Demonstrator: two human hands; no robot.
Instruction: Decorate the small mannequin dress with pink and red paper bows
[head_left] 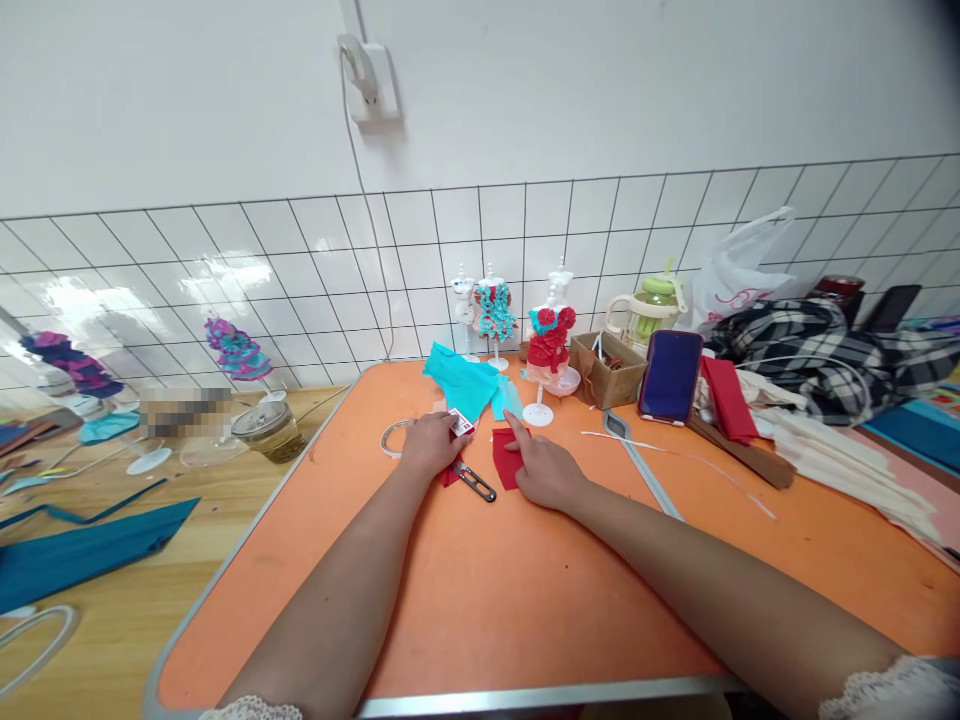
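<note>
My left hand (430,444) is closed at the edge of a small white-and-red box (463,424), its fingertips partly hidden. A scrap of red fabric (448,477) shows beneath that hand, beside a pair of black-handled thread snips (477,484). My right hand (551,470) has its index finger stretched out, and its other fingers touch a flat red fabric piece (506,462). Turquoise fabric (461,378) lies just beyond both hands. To the left of my left hand is a white ring-shaped roll (393,438).
Small dress forms (495,315) stand along the tiled wall, one in red fabric (549,345). A cardboard box (611,370), an upright phone (670,377) and grey scissors (637,455) lie right. A lidded jar (268,430) stands left of the orange table (465,610).
</note>
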